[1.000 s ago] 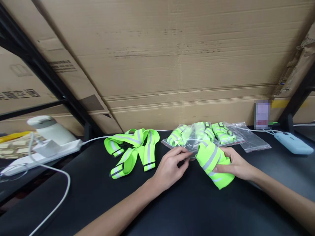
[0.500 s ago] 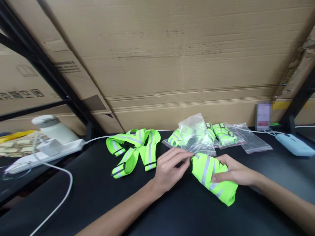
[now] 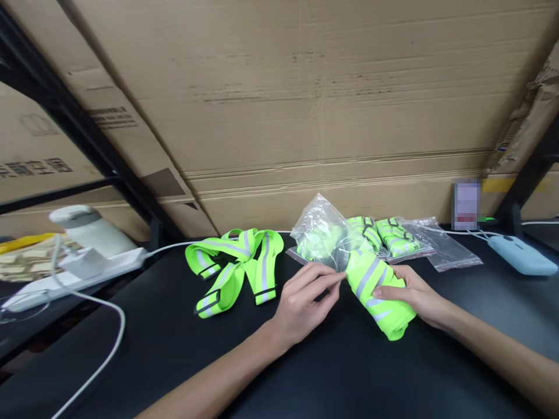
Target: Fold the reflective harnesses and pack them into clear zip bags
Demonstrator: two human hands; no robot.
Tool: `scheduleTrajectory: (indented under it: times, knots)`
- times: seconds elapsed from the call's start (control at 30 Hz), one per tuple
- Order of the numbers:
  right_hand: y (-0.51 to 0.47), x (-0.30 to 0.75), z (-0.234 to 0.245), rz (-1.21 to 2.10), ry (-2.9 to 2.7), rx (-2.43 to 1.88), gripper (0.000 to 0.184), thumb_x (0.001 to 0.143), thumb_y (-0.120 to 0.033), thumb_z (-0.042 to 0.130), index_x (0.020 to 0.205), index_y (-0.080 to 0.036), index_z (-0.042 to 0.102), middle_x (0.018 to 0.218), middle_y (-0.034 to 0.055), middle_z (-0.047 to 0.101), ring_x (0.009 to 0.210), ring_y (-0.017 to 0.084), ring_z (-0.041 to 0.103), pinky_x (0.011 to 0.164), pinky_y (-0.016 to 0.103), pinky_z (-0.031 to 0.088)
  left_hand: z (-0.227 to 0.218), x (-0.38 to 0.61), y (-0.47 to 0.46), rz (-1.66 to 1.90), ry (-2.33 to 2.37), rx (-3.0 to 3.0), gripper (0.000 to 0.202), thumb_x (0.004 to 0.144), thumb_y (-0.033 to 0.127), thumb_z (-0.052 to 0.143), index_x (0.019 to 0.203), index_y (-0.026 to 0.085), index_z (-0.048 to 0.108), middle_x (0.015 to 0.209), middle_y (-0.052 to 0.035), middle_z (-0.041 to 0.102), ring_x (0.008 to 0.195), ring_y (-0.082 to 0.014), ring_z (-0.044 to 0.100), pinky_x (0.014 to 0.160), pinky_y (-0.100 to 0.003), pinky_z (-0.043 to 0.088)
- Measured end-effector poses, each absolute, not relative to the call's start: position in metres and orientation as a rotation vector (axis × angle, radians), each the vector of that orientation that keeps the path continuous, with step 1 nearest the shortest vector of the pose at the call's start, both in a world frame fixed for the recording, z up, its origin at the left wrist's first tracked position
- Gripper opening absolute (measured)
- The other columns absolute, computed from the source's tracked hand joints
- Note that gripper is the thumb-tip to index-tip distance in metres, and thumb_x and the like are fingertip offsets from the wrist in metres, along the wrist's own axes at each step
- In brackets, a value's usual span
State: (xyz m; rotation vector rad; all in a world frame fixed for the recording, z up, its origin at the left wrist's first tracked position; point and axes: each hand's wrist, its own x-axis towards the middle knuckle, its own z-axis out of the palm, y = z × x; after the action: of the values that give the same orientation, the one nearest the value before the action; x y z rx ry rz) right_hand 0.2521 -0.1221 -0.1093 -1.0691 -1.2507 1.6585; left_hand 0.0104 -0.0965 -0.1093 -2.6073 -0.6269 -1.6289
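Note:
A rolled neon-yellow reflective strap bundle [image 3: 378,294] with grey stripes is gripped by my right hand [image 3: 417,294], thumb on top. Its far end meets the mouth of a clear plastic bag [image 3: 318,215]; how far it reaches inside is hard to tell. My left hand [image 3: 308,297] pinches the bag's near edge between thumb and fingers, close to the bundle's corner. Left of that hand lies a loose reflective strap harness [image 3: 242,265] with black buckles. Behind the hands, folded strap bundles in bags [image 3: 397,235] rest on the black table [image 3: 209,361].
A flat plastic bag [image 3: 449,247] lies at the right, near a light-blue power bank [image 3: 522,255] and a blurred-out phone [image 3: 466,203]. On the left are a white power strip [image 3: 109,265], its cable and a pale bottle [image 3: 94,230]. Cardboard [image 3: 314,116] stands behind.
The right hand has pushed the rolled bundle slightly up and away, against the bag mouth. The bag has swung left and spread wider, while the left hand stays at its edge.

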Motion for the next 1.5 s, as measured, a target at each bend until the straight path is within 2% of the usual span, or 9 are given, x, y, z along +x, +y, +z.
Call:
scheduleTrajectory:
  times: [0.3, 0.4, 0.6, 0.73, 0.9, 1.03, 1.2, 1.37, 1.5]
  knots:
    - [-0.123, 0.244, -0.117, 1.427, -1.49, -1.073, 0.036, 0.073, -0.039, 0.085, 0.096, -0.014, 0.073, 0.087, 0.0044, 0.074, 0.074, 0.017, 0.068, 0.068, 0.027, 0.053, -0.111, 0.015, -0.103, -1.602, -0.48, -2.698, 0.034, 0.085, -0.005, 0.066, 0.113, 0.013, 0.07, 0.088, -0.0064, 0.066, 0.084, -0.0169, 0.06, 0.073, -0.033, 0.054]
    - [-0.123, 0.244, -0.116, 1.378, -1.505, -1.07, 0.034, 0.076, -0.039, 0.083, 0.097, -0.015, 0.073, 0.088, 0.0044, 0.074, 0.076, 0.018, 0.068, 0.068, 0.027, 0.053, -0.111, 0.016, -0.105, -1.543, -0.52, -2.655, 0.033, 0.084, -0.003, 0.068, 0.111, 0.016, 0.071, 0.086, -0.0043, 0.067, 0.084, -0.018, 0.057, 0.075, -0.035, 0.05]
    - [-0.13, 0.24, -0.111, 1.325, -1.608, -1.037, 0.034, 0.078, -0.036, 0.082, 0.103, -0.015, 0.072, 0.093, 0.0044, 0.075, 0.08, 0.02, 0.068, 0.073, 0.03, 0.055, -0.109, 0.016, -0.108, -1.511, -0.529, -2.673, 0.031, 0.086, 0.0, 0.067, 0.11, 0.02, 0.072, 0.102, -0.0077, 0.065, 0.097, -0.0217, 0.055, 0.083, -0.04, 0.051]
    - [-0.129, 0.238, -0.116, 1.389, -1.47, -0.954, 0.039, 0.075, -0.038, 0.085, 0.105, -0.017, 0.072, 0.093, 0.003, 0.075, 0.08, 0.019, 0.069, 0.074, 0.029, 0.056, -0.108, 0.014, -0.103, -1.528, -0.444, -2.704, 0.034, 0.087, -0.003, 0.064, 0.114, 0.017, 0.07, 0.105, -0.0096, 0.062, 0.108, -0.0238, 0.056, 0.091, -0.042, 0.054]
    - [-0.124, 0.242, -0.118, 1.419, -1.353, -0.95, 0.043, 0.072, -0.04, 0.087, 0.106, -0.018, 0.072, 0.099, 0.0063, 0.076, 0.084, 0.021, 0.071, 0.073, 0.031, 0.058, -0.114, 0.008, -0.093, -1.488, -0.407, -2.673, 0.038, 0.087, -0.007, 0.061, 0.117, 0.016, 0.066, 0.107, -0.0091, 0.061, 0.107, -0.0218, 0.059, 0.093, -0.041, 0.055]
    - [-0.126, 0.244, -0.114, 1.452, -1.402, -0.899, 0.046, 0.072, -0.039, 0.087, 0.11, -0.018, 0.072, 0.1, 0.006, 0.076, 0.085, 0.022, 0.072, 0.078, 0.034, 0.058, -0.116, 0.01, -0.093, -1.547, -0.479, -2.671, 0.035, 0.087, -0.007, 0.056, 0.112, 0.016, 0.062, 0.106, -0.0086, 0.058, 0.105, -0.0204, 0.06, 0.088, -0.038, 0.058]
    - [-0.13, 0.243, -0.111, 1.594, -1.383, -0.84, 0.04, 0.071, -0.037, 0.087, 0.103, -0.017, 0.075, 0.094, 0.0048, 0.077, 0.083, 0.021, 0.072, 0.078, 0.032, 0.057, -0.111, 0.014, -0.096, -1.561, -0.54, -2.637, 0.031, 0.085, -0.007, 0.056, 0.105, 0.017, 0.056, 0.098, -0.0069, 0.057, 0.096, -0.0198, 0.059, 0.079, -0.035, 0.056]
    - [-0.132, 0.247, -0.116, 1.79, -1.102, -0.884, 0.049, 0.06, -0.037, 0.092, 0.1, -0.018, 0.073, 0.093, 0.0066, 0.077, 0.084, 0.023, 0.073, 0.078, 0.033, 0.057, -0.105, 0.014, -0.098, -1.547, -0.525, -2.525, 0.035, 0.082, -0.008, 0.058, 0.107, 0.016, 0.057, 0.098, -0.0065, 0.059, 0.092, -0.0191, 0.057, 0.078, -0.034, 0.053]
    - [-0.132, 0.249, -0.118, 1.866, -0.911, -0.92, 0.055, 0.053, -0.034, 0.093, 0.1, -0.019, 0.068, 0.092, 0.0077, 0.077, 0.083, 0.023, 0.072, 0.074, 0.032, 0.058, -0.106, 0.013, -0.103, -1.603, -0.612, -2.456, 0.039, 0.085, -0.006, 0.057, 0.114, 0.019, 0.061, 0.107, -0.0073, 0.055, 0.1, -0.02, 0.055, 0.084, -0.036, 0.051]
